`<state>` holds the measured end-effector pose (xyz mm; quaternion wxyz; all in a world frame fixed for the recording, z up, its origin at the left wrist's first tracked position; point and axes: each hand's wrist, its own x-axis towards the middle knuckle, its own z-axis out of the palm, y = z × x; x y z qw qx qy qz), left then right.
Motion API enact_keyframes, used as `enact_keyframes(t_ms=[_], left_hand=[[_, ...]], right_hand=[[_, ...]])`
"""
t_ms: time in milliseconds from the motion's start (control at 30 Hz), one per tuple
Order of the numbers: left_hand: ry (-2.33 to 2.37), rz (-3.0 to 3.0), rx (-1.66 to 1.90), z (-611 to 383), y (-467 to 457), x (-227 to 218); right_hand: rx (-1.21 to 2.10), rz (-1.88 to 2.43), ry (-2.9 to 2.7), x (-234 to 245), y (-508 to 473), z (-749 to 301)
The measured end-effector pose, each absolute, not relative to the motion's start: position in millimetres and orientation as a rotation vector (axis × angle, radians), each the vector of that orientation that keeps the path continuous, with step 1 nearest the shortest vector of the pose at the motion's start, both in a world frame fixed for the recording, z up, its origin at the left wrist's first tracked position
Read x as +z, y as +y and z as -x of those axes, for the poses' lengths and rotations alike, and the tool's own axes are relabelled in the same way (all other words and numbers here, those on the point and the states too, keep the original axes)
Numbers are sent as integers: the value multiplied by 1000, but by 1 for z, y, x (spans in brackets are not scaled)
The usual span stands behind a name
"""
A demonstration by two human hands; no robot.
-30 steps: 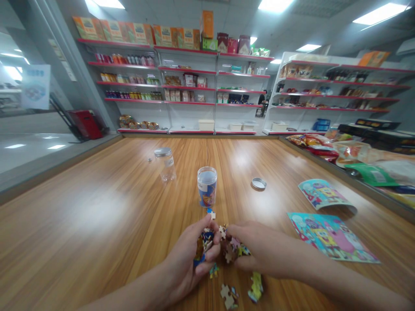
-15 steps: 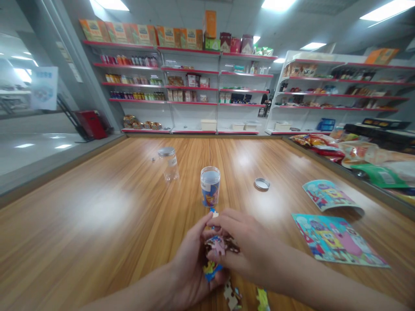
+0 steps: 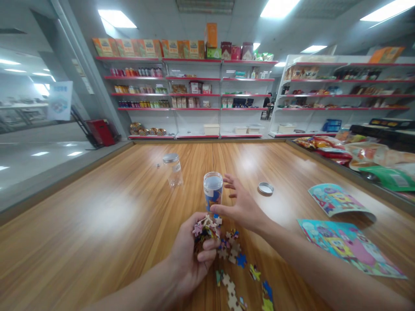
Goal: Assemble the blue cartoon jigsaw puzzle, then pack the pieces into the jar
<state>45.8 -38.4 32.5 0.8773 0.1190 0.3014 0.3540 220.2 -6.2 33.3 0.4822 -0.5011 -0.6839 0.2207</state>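
A handful of jigsaw puzzle pieces [image 3: 207, 229] is gripped in my left hand [image 3: 191, 250], its fingers curled round them just above the table. My right hand [image 3: 244, 207] is open, fingers spread, beside the right side of a clear jar [image 3: 213, 192] without a lid. Inside that jar shows blue printed material, with a white label on the wall. More loose puzzle pieces [image 3: 231, 252] lie scattered on the wood below and between my hands, some picture side up, some plain side up.
A silver lid [image 3: 266, 188] lies right of the jar. A second clear jar with its lid on [image 3: 173, 170] stands back left. Two cartoon picture sheets, one curled [image 3: 340, 201] and one flat [image 3: 350, 248], lie at the right. Snack bags [image 3: 372, 160] sit beyond the table's right edge.
My right hand has left the puzzle pieces in my left hand and moved up and right to the jar, opening out. More pieces on the table are uncovered. The view has tilted slightly up.
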Motion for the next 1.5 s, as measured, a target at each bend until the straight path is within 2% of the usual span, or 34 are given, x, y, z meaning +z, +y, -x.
enact_keyframes(t_ms=[200, 367, 500, 600, 667, 800, 1167, 1233, 1400, 1500], left_hand=[[634, -383, 935, -29, -21, 89], [781, -938, 1099, -42, -5, 138], [953, -1771, 1203, -65, 5, 142], [1035, -2396, 1102, -70, 9, 135], [1043, -2576, 972, -67, 11, 130], [1027, -2652, 765, -61, 12, 125], [820, -2625, 697, -55, 9, 130], [787, -2568, 747, -58, 9, 129], [638, -2330, 1170, -79, 1, 113], [556, -2295, 1213, -88, -5, 104]], right_hand=[[688, 1130, -1754, 27, -1, -205], [698, 1108, -1808, 33, -39, -211], [682, 1131, -1751, 27, -55, -217], [679, 1139, -1713, 21, -57, -219], [680, 1141, -1701, 18, -56, -219], [680, 1140, -1687, 16, -53, -218], [712, 1082, -1676, 4, -49, -220], [725, 1076, -1674, 3, -48, -220], [766, 1052, -1660, -2, -47, -219], [780, 1037, -1646, -6, -47, -219]])
